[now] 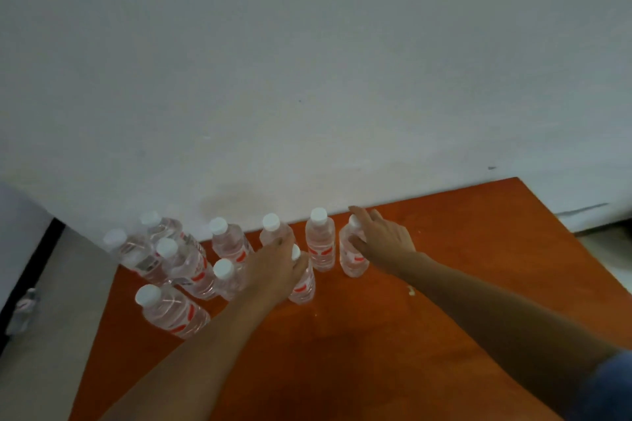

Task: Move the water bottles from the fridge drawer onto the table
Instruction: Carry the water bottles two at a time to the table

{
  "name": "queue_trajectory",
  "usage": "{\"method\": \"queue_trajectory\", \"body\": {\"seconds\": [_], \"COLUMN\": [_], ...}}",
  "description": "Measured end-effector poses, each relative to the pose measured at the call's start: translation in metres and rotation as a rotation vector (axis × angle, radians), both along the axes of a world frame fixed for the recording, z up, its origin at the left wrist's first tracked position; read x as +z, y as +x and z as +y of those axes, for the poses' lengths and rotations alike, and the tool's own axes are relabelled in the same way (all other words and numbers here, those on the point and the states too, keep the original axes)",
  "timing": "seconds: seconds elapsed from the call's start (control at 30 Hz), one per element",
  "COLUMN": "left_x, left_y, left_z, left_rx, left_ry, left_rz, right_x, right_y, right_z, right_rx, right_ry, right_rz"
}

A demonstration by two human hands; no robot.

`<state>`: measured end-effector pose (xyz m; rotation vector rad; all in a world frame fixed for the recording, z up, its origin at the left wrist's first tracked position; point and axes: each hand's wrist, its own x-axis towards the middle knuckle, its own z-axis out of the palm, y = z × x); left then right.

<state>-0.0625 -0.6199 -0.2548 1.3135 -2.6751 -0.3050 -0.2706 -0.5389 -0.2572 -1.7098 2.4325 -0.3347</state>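
Several clear water bottles with white caps and red labels stand upright on the orange-brown table point(461, 284), clustered at its far left by the wall. My left hand point(277, 267) wraps around one bottle point(304, 284) in the front of the group. My right hand point(383, 239) grips the rightmost bottle point(352, 256) near its top, fingers over the cap. Both held bottles rest on the table. Another bottle point(320, 243) stands between them, near the wall.
A white wall point(307, 79) runs right behind the table's far edge. The table's left edge point(102, 335) drops to a grey floor, where a small object point(24, 311) lies beside a black strip. Bare tabletop extends right of and in front of the bottles.
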Motion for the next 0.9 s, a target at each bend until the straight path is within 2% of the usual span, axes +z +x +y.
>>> {"method": "queue_trajectory", "body": {"seconds": [0.23, 0.43, 0.67, 0.9], "left_x": [0.044, 0.07, 0.087, 0.086], "left_y": [0.007, -0.054, -0.143, -0.218], "left_z": [0.007, 0.066, 0.221, 0.447], "left_rx": [-0.248, -0.548, -0.901, -1.185], "left_ry": [-0.19, -0.203, -0.214, -0.153], "left_rz": [0.006, 0.01, 0.003, 0.056], "right_x": [0.022, 0.049, 0.07, 0.077], "right_y": [0.013, -0.012, -0.031, -0.027], "right_z": [0.058, 0.167, 0.365, 0.616], "right_rx": [-0.234, -0.409, -0.773, -1.069], "right_ry": [0.075, 0.109, 0.056, 0.079], "right_rz": [-0.024, 0.056, 0.061, 0.052]}}
